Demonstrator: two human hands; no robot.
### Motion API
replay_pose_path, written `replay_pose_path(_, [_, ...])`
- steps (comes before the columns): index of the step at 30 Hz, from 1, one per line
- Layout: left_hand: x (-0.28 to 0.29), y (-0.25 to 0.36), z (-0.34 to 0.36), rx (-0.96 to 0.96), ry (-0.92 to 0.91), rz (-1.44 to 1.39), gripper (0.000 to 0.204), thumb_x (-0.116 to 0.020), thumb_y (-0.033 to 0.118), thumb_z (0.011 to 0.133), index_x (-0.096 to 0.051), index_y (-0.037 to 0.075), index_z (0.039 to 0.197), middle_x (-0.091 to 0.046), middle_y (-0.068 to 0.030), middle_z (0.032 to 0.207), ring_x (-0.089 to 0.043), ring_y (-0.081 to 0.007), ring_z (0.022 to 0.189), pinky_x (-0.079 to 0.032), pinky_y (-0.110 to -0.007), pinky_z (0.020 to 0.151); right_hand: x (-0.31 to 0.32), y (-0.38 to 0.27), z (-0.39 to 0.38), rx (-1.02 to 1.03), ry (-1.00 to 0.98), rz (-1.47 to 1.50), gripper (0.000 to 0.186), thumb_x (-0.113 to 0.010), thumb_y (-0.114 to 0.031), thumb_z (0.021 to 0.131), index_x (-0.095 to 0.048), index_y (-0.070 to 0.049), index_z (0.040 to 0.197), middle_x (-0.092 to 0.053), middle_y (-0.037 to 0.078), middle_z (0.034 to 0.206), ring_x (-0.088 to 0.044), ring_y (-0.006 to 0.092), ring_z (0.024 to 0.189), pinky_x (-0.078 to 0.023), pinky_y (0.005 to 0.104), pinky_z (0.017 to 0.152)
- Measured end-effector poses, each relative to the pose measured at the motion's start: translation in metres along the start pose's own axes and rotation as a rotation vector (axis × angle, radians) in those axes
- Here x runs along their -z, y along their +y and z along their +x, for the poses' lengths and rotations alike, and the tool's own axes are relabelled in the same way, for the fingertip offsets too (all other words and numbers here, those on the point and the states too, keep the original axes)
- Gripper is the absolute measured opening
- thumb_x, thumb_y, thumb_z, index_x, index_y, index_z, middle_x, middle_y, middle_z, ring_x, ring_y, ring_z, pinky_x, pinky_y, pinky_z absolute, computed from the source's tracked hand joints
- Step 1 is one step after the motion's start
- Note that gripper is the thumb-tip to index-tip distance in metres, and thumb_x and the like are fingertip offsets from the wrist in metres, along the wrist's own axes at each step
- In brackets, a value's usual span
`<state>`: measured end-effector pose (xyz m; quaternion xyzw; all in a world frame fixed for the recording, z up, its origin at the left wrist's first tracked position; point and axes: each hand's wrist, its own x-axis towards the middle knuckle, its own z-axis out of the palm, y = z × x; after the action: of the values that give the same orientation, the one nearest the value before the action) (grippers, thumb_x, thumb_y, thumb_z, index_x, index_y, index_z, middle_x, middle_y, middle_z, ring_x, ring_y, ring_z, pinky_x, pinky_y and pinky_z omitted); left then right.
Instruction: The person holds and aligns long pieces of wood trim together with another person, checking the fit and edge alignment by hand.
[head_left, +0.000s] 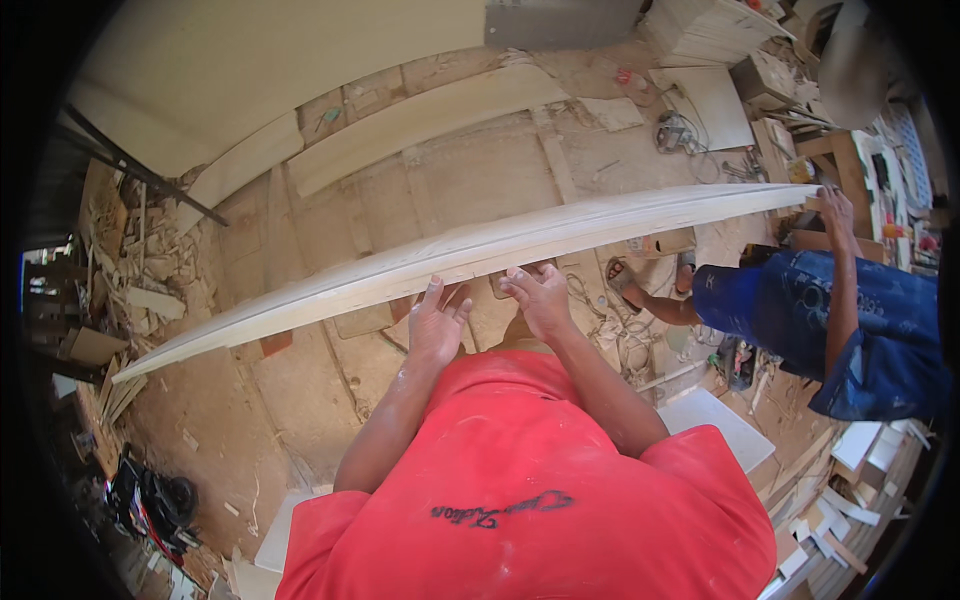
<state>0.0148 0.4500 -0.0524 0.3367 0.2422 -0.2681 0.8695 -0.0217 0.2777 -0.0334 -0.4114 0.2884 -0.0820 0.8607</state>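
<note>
A long pale wooden board (340, 293) spans the view in front of me, its near edge toward me and its right end higher up the picture. Along the middle of that edge, my left hand (437, 322) has its palm turned up, the thumb against the board and the fingers curled beneath. My right hand (540, 300) is close beside it, thumb and fingers bent at the same edge. Fingertips of both hands are partly hidden at the board's underside. At the right end, a co-worker's hand (838, 215) grips the board.
The co-worker in blue clothes (850, 310) stands at the right. A large pale panel (300, 70) fills the upper left. Wood strips (430, 115) lie on the dusty floor (300, 400). A corded power tool (676, 132) rests beyond the board. A motorbike (150, 500) stands lower left.
</note>
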Motion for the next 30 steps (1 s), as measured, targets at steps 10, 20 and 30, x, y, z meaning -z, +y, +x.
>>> replay_pose_path(10, [0.026, 0.039, -0.008, 0.215, -0.201, 0.396, 0.044, -0.064, 0.034, 0.089, -0.050, 0.006, 0.119, -0.055, -0.0118, 0.117, -0.058, -0.0222, 0.097, -0.049, -0.034, 0.081, 0.000, 0.009, 0.016, 0.057, 0.231, -0.037, 0.022, -0.060, -0.023, 0.092, -0.055, -0.002, 0.094, -0.064, 0.008, 0.086, -0.060, 0.0139, 0.073, -0.051, 0.0261, 0.061])
replay_pose_path(20, [0.225, 0.087, -0.028, 0.563, -0.091, 1.696, 0.058, -0.058, 0.038, 0.088, -0.047, -0.001, 0.129, -0.055, -0.0183, 0.126, -0.050, -0.0293, 0.120, -0.038, -0.035, 0.101, 0.032, 0.006, -0.015, -0.141, 0.183, -0.044, 0.023, -0.061, -0.022, 0.091, -0.056, -0.001, 0.101, -0.061, 0.008, 0.088, -0.061, 0.0154, 0.073, -0.052, 0.0259, 0.064])
replay_pose_path(30, [0.064, 0.102, -0.049, -0.432, -0.054, 1.561, 0.038, -0.062, 0.028, 0.087, -0.058, -0.003, 0.109, -0.063, -0.0156, 0.103, -0.061, -0.0229, 0.098, -0.050, -0.035, 0.082, -0.017, 0.013, -0.019, -0.163, 0.144, -0.065, 0.030, -0.065, -0.029, 0.089, -0.054, -0.002, 0.093, -0.061, 0.006, 0.078, -0.061, 0.0143, 0.066, -0.051, 0.0236, 0.057])
